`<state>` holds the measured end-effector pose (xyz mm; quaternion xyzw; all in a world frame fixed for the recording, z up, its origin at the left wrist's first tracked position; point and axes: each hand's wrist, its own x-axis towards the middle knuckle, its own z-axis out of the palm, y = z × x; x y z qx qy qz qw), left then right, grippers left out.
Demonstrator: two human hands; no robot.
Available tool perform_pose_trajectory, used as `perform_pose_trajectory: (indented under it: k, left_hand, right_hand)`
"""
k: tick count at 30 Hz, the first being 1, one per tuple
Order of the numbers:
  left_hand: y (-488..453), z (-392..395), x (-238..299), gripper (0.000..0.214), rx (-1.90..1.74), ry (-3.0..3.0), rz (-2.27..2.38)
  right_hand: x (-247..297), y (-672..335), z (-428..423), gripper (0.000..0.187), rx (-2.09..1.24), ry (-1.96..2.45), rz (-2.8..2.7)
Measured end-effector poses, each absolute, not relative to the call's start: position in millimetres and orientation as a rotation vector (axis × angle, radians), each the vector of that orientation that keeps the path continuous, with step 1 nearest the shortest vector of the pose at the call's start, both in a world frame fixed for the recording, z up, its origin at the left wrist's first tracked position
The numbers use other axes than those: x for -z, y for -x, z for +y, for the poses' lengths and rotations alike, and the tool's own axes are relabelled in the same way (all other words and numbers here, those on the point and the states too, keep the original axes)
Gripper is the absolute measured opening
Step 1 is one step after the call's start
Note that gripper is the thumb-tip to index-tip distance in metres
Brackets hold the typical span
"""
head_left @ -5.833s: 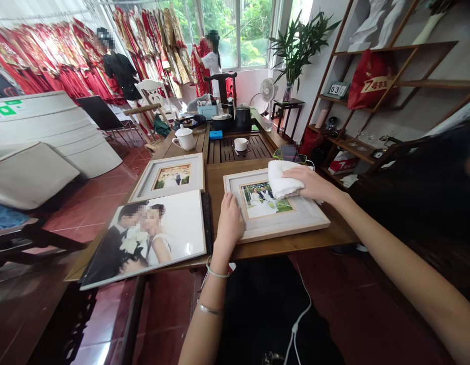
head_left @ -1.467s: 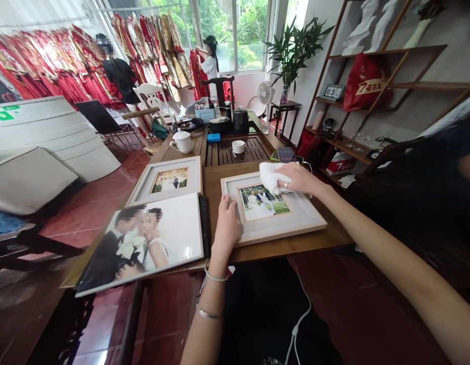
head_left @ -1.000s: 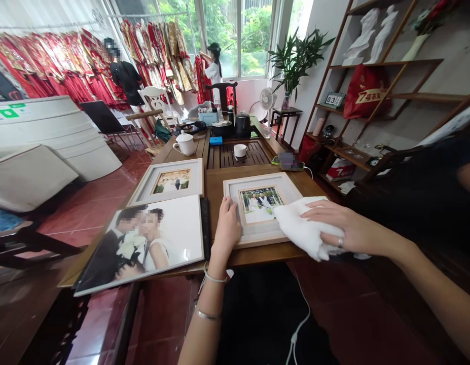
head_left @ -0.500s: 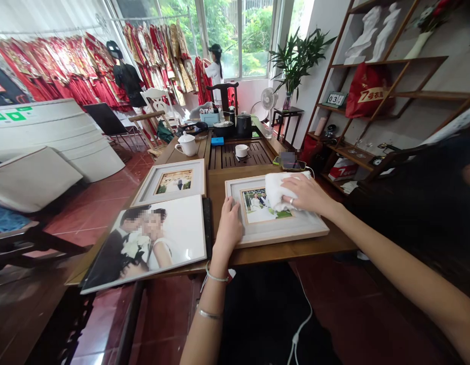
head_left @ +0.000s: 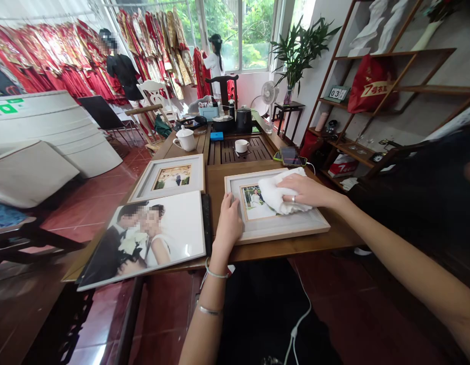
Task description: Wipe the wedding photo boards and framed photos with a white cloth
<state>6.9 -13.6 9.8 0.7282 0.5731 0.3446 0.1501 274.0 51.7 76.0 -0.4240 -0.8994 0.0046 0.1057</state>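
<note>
The framed wedding photo (head_left: 265, 226) lies flat at right of centre, its lower side near the front edge of the wooden table (head_left: 214, 175). The left hand (head_left: 229, 220) holds its left side, fingers bent over the moulding; the right hand (head_left: 303, 190) grasps a bunched white towel (head_left: 273, 191) covering the print's right part. Slippage: a hard push on the towel, combined with a loose left hold, could shift the frame toward the table edge. Scratching: the ring (head_left: 293, 199) could mark the face if it slid off the towel. Collision: overrun past the frame's upper right corner could strike the smartphone (head_left: 292, 158). At lower left, the large portrait panel (head_left: 147, 241) appears to overhang the table; a bump could dislodge it.
</note>
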Motion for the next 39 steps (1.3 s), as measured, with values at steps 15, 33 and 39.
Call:
perform_pose_trajectory:
  k: [15,33,39]
  left_hand:
    - [-7.5,-14.2,-10.5,0.053,-1.014,-2.096,1.634]
    - [-8.4,-16.0,-13.8,0.050,-0.976,-2.069,1.635]
    - [-7.5,-13.4,-6.5,0.054,-1.079,-2.078,1.588]
  right_hand:
    - [-86.2,-267.7,-65.5,0.028,-0.294,0.990,-2.669]
    - [-69.5,-245.3,40.3,0.025,0.371,1.523,-2.590]
    - [-79.8,-231.9,69.5,0.029,0.305,1.647,-2.547]
